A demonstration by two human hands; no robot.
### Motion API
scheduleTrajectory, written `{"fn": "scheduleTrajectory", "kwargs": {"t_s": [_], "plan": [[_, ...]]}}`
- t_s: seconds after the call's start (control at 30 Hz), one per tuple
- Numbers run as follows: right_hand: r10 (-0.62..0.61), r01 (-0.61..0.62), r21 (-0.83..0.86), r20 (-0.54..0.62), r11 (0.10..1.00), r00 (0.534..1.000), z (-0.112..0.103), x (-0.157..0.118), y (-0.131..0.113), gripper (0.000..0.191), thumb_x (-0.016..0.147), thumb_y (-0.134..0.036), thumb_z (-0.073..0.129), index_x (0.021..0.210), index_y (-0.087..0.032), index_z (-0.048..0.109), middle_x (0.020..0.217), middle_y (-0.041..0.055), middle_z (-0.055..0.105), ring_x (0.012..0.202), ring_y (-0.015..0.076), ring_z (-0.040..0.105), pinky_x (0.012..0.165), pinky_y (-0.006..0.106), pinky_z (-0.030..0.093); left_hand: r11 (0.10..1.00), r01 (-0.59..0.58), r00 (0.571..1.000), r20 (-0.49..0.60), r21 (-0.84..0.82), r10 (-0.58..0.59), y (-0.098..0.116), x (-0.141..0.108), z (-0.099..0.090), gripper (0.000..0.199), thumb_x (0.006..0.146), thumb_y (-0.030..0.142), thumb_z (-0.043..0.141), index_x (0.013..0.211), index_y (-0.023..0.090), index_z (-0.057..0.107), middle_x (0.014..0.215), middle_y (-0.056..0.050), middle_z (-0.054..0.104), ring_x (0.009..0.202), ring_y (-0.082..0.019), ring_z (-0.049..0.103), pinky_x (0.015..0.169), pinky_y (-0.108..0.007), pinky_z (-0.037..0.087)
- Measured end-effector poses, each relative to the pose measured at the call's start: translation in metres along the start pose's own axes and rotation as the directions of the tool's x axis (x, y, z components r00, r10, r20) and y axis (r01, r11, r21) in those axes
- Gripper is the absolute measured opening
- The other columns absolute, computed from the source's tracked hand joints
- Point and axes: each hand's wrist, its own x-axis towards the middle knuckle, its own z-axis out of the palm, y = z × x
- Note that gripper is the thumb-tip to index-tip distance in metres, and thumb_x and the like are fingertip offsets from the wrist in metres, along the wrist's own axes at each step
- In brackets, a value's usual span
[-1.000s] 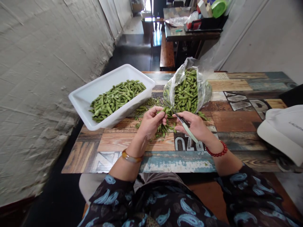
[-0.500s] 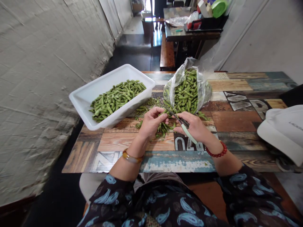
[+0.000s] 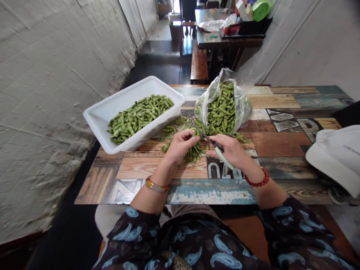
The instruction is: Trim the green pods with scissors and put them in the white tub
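Observation:
Between the thumb and fingers of my left hand (image 3: pixel 181 145) is a green pod (image 3: pixel 196 132). My right hand (image 3: pixel 231 149) is closed round scissors (image 3: pixel 223 157) with pale green handles, their blades pointing up and left toward the pod. Loose pods (image 3: pixel 194 152) lie on the table beneath my hands. Behind them stands an open clear plastic bag (image 3: pixel 241 107) full of green pods. To the left, a white tub (image 3: pixel 132 144) holds a heap of pods (image 3: pixel 140 116). Small trimmings (image 3: pixel 180 123) are scattered between tub and bag.
The patterned wood table (image 3: pixel 277 138) spans the view. A white cap (image 3: pixel 336 153) lies at its right edge. Farther back are a bench (image 3: pixel 199 62) and another table (image 3: pixel 206 42) with a black tray (image 3: pixel 247 30) and plastic on it. A rough wall (image 3: pixel 56 93) runs along the left.
The scissor blades look closer together than before, and the pod in my left hand sits slightly more upright. Both hands are otherwise in nearly the same place.

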Motion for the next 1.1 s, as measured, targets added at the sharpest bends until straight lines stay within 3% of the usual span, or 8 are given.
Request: {"fn": "scheduleTrajectory", "kwargs": {"t_s": [0.13, 0.27, 0.43, 0.63, 1.1], "plan": [[0.050, -0.048, 0.029, -0.063, 0.998, 0.997, -0.001, 0.001, 0.001, 0.037, 0.087, -0.042, 0.071, 0.116, -0.019, 0.067, 0.095, 0.0082, 0.070, 0.085, 0.0228, 0.068, 0.080, 0.037, 0.055, 0.970, 0.125, 0.992, 0.014, -0.208, -0.125, 0.004, -0.001, 0.001, 0.031, 0.067, 0.032, 0.084, 0.078, 0.015, 0.061, 0.063, 0.003, 0.058, 0.051, -0.006, 0.048, 0.050, -0.019, 0.038], [0.025, -0.026, -0.011, -0.079, 1.000, 0.997, -0.001, 0.000, 0.001, 0.041, 0.085, -0.043, 0.074, 0.116, -0.018, 0.066, 0.097, 0.0092, 0.069, 0.086, 0.0240, 0.067, 0.079, 0.038, 0.055, 0.938, 0.167, 0.986, 0.037, -0.303, -0.163, 0.008, -0.001, 0.001, 0.035, 0.066, 0.027, 0.084, 0.083, 0.016, 0.054, 0.068, 0.001, 0.066, 0.052, -0.007, 0.056, 0.051, -0.018, 0.043], [-0.020, 0.016, -0.086, -0.049, 0.996, 0.999, 0.000, -0.001, 0.000, 0.043, 0.084, -0.043, 0.075, 0.119, -0.019, 0.063, 0.103, 0.0109, 0.067, 0.094, 0.0267, 0.065, 0.079, 0.039, 0.055, 0.938, 0.176, 0.984, 0.025, -0.300, -0.176, 0.009, -0.002, 0.002, 0.036, 0.065, 0.025, 0.085, 0.084, 0.015, 0.057, 0.070, 0.000, 0.067, 0.052, -0.005, 0.056, 0.049, -0.015, 0.041], [0.009, -0.007, -0.122, 0.016, 0.992, 1.000, -0.004, 0.000, -0.010, 0.040, 0.086, -0.036, 0.074, 0.122, -0.022, 0.061, 0.097, 0.0071, 0.063, 0.078, 0.0219, 0.062, 0.071, 0.036, 0.052, 0.953, 0.152, 0.988, 0.025, -0.262, -0.151, 0.005, -0.003, 0.004, 0.033, 0.066, 0.030, 0.087, 0.082, 0.013, 0.064, 0.067, 0.000, 0.066, 0.052, -0.005, 0.055, 0.048, -0.015, 0.040], [-0.001, 0.005, -0.117, 0.036, 0.993, 0.999, -0.004, 0.000, -0.012, 0.036, 0.090, -0.035, 0.069, 0.122, -0.023, 0.060, 0.095, 0.0062, 0.062, 0.080, 0.0214, 0.060, 0.070, 0.033, 0.051, 0.950, 0.149, 0.989, 0.064, -0.276, -0.136, 0.004, -0.003, 0.004, 0.035, 0.066, 0.030, 0.088, 0.080, 0.014, 0.061, 0.067, 0.000, 0.068, 0.051, -0.005, 0.056, 0.048, -0.015, 0.042]]}}
